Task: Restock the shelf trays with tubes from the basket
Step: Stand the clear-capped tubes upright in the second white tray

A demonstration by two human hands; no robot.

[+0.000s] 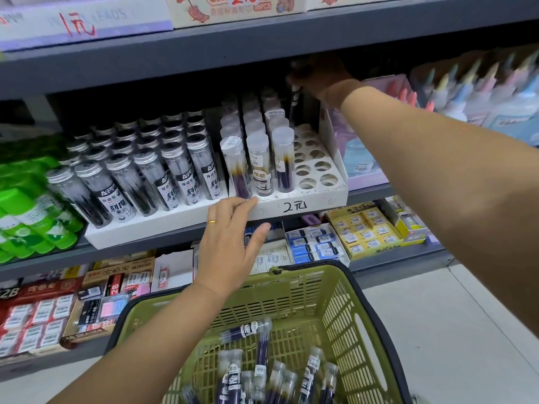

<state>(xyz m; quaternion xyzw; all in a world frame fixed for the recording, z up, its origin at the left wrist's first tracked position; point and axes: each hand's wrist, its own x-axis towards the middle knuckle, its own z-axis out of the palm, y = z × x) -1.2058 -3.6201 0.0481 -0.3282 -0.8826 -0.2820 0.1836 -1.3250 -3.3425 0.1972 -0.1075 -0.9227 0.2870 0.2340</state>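
A green mesh basket (335, 310) with a dark rim sits lowest and closest. In its bottom lie loose tubes (262, 371): clear plastic cylinders with see-through caps, dark purple-blue refills inside and small white printed labels. They lie crisscrossed and partly blurred.

Above the basket, the left grip (230, 240) is spread, its fingers straight. The fingertips rest against the front wall of a white tray (315, 201) on the middle shelf (140, 252), and the thumb sits just under the tray's edge. A gold ring (211, 221) shows on one finger. The tray's front is hand-marked "2元".

In the tray's left columns, clear-capped tubes (258, 161) stand upright in round holes, of the same make as those in the basket, with dark tips gathered low inside. The right columns are open holes (313, 167), down to the front row.

The right grip (318, 74) reaches over the tray into the shadow at the back of the shelf. Its fingers are curled down onto the top of a dark tube (295, 104) that stands upright at the tray's rear. The hand is dim and blurred, so the exact finger placement is unclear.

Just left is a second white tray (151, 225), packed with silver-capped tubes (145, 176) that lean back in rows. Green bottles (17, 205) lie at the far left, and yellow boxes (367, 225) fill the shelf below.
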